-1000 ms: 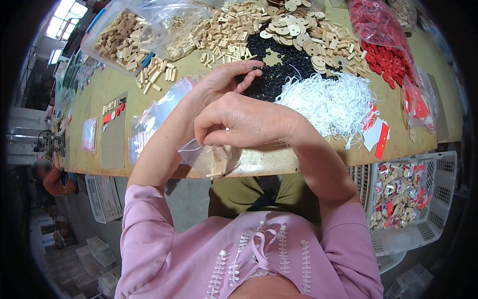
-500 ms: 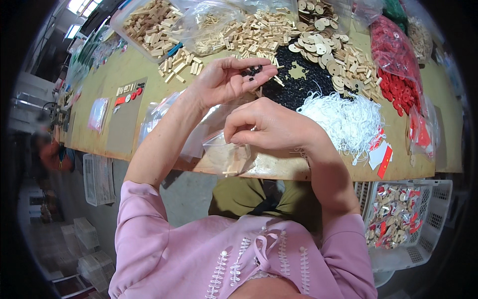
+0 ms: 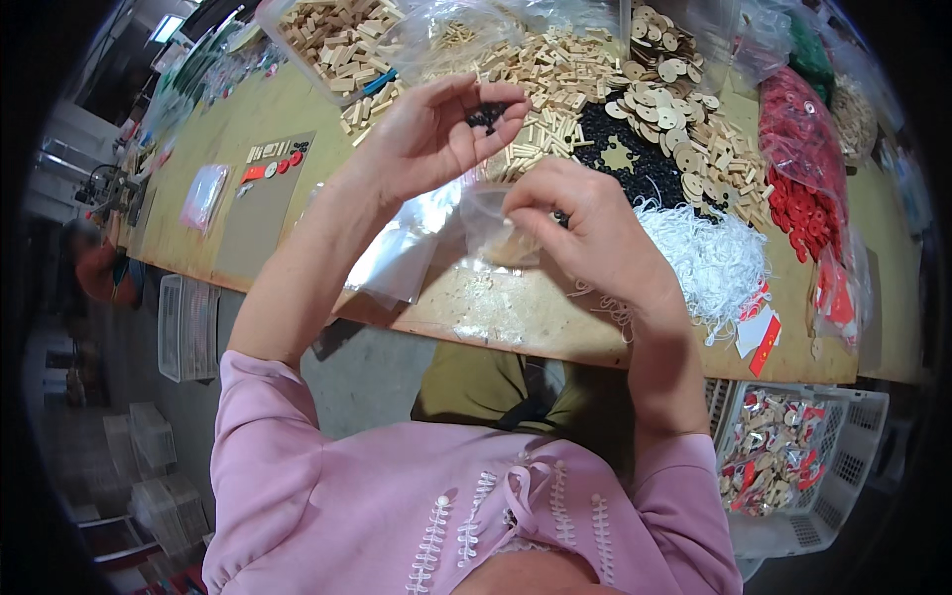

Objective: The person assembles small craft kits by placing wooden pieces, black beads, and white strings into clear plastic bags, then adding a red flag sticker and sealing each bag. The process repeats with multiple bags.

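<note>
Filling a small clear plastic bag (image 3: 493, 230) is the step you're on, as far as I can judge. Your right hand (image 3: 585, 233) is pinching the bag's mouth between thumb and fingertips, holding it up just above the near edge of the bench (image 3: 516, 312), roughly mid-way along it. Your left hand (image 3: 436, 129) is raised a bit further in, fingers curled and pressed together around a few small black pieces (image 3: 486, 116), so that's a closed pinch, not a spread hand. The two hands are near each other but not touching.

What's around you: a heap of black wooden star shapes (image 3: 635, 164) just beyond the right hand, a tangle of white string loops (image 3: 709, 258) toward the right, pale wooden sticks (image 3: 540, 74) and round wooden discs (image 3: 694, 129) toward the far edge, red wooden pieces (image 3: 803, 169) in a bag near the far right corner. A flat stack of empty clear bags (image 3: 407, 253) lies under your left wrist.

Next move, I'd say, calls for keeping the bag's mouth open with the right hand and bringing the left hand directly over it before letting go, since the opening looks narrow and floppy. Can't tell how much is in the bag already, it's too see-through.
</note>
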`<act>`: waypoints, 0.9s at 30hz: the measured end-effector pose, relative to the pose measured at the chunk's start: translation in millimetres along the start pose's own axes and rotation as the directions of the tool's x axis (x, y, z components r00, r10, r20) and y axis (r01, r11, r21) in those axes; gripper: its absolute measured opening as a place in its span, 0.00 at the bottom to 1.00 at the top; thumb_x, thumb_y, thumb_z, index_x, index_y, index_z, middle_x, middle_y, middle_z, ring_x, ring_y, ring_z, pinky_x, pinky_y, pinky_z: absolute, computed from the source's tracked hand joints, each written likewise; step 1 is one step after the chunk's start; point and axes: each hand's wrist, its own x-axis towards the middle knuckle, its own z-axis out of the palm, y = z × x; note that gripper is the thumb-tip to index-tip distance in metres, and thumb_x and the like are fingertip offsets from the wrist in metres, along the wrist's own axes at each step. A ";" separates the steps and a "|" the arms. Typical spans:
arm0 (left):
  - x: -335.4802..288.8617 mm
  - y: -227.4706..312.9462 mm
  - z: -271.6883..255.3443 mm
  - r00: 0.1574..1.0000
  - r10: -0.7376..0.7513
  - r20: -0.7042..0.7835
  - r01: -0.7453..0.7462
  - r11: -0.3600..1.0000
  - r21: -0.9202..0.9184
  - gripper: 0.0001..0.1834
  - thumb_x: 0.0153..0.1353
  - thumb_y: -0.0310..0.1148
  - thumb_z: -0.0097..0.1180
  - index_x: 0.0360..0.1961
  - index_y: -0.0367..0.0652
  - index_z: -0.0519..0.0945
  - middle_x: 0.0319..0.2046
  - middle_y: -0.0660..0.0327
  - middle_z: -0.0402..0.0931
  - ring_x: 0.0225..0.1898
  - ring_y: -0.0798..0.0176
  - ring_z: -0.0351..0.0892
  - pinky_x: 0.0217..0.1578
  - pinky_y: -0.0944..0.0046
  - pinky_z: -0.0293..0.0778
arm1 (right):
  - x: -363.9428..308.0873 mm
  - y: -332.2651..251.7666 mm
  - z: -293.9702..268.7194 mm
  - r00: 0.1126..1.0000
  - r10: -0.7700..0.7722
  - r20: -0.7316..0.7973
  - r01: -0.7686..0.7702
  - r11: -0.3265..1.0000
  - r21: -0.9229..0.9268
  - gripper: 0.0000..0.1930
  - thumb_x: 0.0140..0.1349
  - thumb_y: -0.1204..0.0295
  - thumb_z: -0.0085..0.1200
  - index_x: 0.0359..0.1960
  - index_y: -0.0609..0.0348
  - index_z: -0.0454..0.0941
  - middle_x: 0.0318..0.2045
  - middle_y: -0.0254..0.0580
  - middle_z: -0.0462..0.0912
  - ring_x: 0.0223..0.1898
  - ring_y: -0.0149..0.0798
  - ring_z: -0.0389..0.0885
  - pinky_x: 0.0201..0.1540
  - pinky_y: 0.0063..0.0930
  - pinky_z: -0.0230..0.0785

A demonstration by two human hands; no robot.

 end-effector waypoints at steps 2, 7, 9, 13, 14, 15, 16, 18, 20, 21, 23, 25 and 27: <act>-8.3 4.0 6.0 0.995 -0.033 0.089 0.028 0.998 0.061 0.23 0.78 0.38 0.43 0.55 0.23 0.75 0.53 0.44 0.79 0.54 0.52 0.81 0.61 0.54 0.79 | 0.6 -0.2 -0.2 0.997 0.069 -0.028 -0.070 0.997 -0.045 0.04 0.61 0.76 0.61 0.36 0.63 0.83 0.36 0.45 0.82 0.39 0.45 0.83 0.44 0.33 0.76; -14.3 -9.9 20.6 0.992 -0.044 0.120 0.015 0.973 0.232 0.26 0.79 0.45 0.42 0.53 0.28 0.79 0.49 0.50 0.81 0.50 0.56 0.82 0.57 0.56 0.79 | 0.8 4.9 2.6 0.998 0.037 -0.043 -0.035 0.998 0.045 0.05 0.62 0.77 0.60 0.38 0.63 0.84 0.39 0.45 0.82 0.41 0.41 0.83 0.46 0.31 0.77; -12.6 -14.2 19.8 0.996 -0.018 0.092 -0.010 0.955 0.296 0.26 0.78 0.47 0.43 0.52 0.31 0.80 0.47 0.53 0.82 0.49 0.58 0.81 0.55 0.57 0.79 | 0.1 6.7 3.3 0.998 0.054 -0.032 -0.052 0.996 0.074 0.06 0.62 0.78 0.59 0.39 0.63 0.84 0.40 0.44 0.82 0.42 0.39 0.83 0.46 0.30 0.77; -8.2 -17.9 16.9 0.991 -0.007 0.130 -0.032 0.954 0.297 0.28 0.79 0.48 0.40 0.52 0.33 0.81 0.46 0.55 0.83 0.49 0.59 0.81 0.56 0.58 0.77 | 0.8 15.8 3.5 0.992 0.122 0.020 -0.123 0.987 0.106 0.06 0.62 0.78 0.59 0.39 0.64 0.84 0.42 0.41 0.82 0.43 0.35 0.82 0.46 0.28 0.77; -7.5 -18.2 16.0 0.986 -0.018 0.168 -0.033 0.955 0.294 0.29 0.79 0.49 0.39 0.52 0.33 0.82 0.46 0.55 0.84 0.49 0.60 0.82 0.56 0.58 0.76 | 0.9 16.8 3.4 0.990 0.138 0.031 -0.141 0.982 0.124 0.05 0.62 0.78 0.60 0.39 0.64 0.84 0.42 0.40 0.82 0.43 0.34 0.82 0.46 0.27 0.77; -7.8 -19.1 16.5 0.986 -0.009 0.167 -0.042 0.953 0.299 0.30 0.79 0.50 0.37 0.52 0.33 0.82 0.47 0.55 0.84 0.49 0.59 0.82 0.57 0.58 0.76 | 1.2 18.2 3.7 0.990 0.137 0.029 -0.140 0.980 0.144 0.05 0.63 0.78 0.60 0.39 0.64 0.84 0.41 0.39 0.81 0.43 0.33 0.82 0.46 0.26 0.76; -8.1 -20.1 17.8 0.986 0.001 0.165 -0.052 0.951 0.305 0.31 0.79 0.50 0.36 0.53 0.33 0.82 0.48 0.55 0.84 0.50 0.59 0.82 0.58 0.58 0.75 | 1.6 19.6 4.0 0.990 0.135 0.028 -0.138 0.977 0.165 0.05 0.63 0.78 0.60 0.38 0.63 0.84 0.41 0.38 0.81 0.43 0.32 0.82 0.45 0.26 0.76; -9.2 -20.7 19.7 0.984 0.014 0.175 -0.069 0.949 0.309 0.32 0.79 0.51 0.34 0.53 0.33 0.82 0.50 0.54 0.84 0.51 0.59 0.82 0.60 0.57 0.73 | 2.3 20.5 4.1 0.989 0.145 0.034 -0.149 0.971 0.188 0.04 0.64 0.78 0.60 0.38 0.63 0.84 0.40 0.37 0.81 0.42 0.30 0.81 0.44 0.24 0.75; -10.7 -20.8 21.2 0.980 0.022 0.197 -0.082 0.949 0.306 0.33 0.79 0.51 0.33 0.54 0.33 0.82 0.52 0.53 0.84 0.52 0.58 0.82 0.62 0.57 0.72 | 2.9 19.9 4.1 0.985 0.167 0.050 -0.174 0.965 0.194 0.03 0.64 0.78 0.60 0.37 0.63 0.84 0.39 0.35 0.81 0.41 0.29 0.80 0.44 0.23 0.74; -11.6 -21.5 22.2 0.981 0.030 0.191 -0.092 0.941 0.324 0.33 0.79 0.51 0.33 0.54 0.33 0.82 0.52 0.52 0.84 0.53 0.58 0.82 0.62 0.57 0.72 | 3.3 19.2 3.8 0.981 0.183 0.068 -0.193 0.958 0.210 0.03 0.64 0.78 0.60 0.37 0.64 0.84 0.39 0.35 0.81 0.40 0.28 0.80 0.44 0.23 0.74; -13.7 -23.4 23.8 0.983 0.048 0.178 -0.111 0.926 0.362 0.33 0.79 0.51 0.33 0.54 0.32 0.82 0.54 0.52 0.83 0.54 0.57 0.82 0.63 0.57 0.72 | 4.3 17.2 3.2 0.971 0.214 0.105 -0.233 0.942 0.240 0.03 0.64 0.78 0.60 0.37 0.64 0.84 0.39 0.34 0.82 0.39 0.27 0.80 0.44 0.22 0.74; -16.4 -23.6 23.5 0.973 0.026 0.228 -0.093 0.953 0.290 0.33 0.79 0.51 0.34 0.54 0.32 0.82 0.54 0.50 0.83 0.55 0.56 0.83 0.62 0.56 0.74 | 4.8 15.5 3.6 0.972 0.211 0.101 -0.230 0.936 0.266 0.03 0.64 0.78 0.60 0.37 0.65 0.84 0.39 0.33 0.82 0.39 0.26 0.80 0.43 0.22 0.73; -18.4 -22.1 21.5 0.967 0.008 0.256 -0.070 0.970 0.234 0.32 0.79 0.51 0.35 0.55 0.32 0.81 0.55 0.49 0.83 0.55 0.55 0.83 0.62 0.56 0.75 | 5.0 15.6 3.4 0.975 0.202 0.098 -0.221 0.937 0.269 0.03 0.64 0.78 0.60 0.37 0.65 0.84 0.40 0.33 0.83 0.39 0.25 0.80 0.43 0.22 0.73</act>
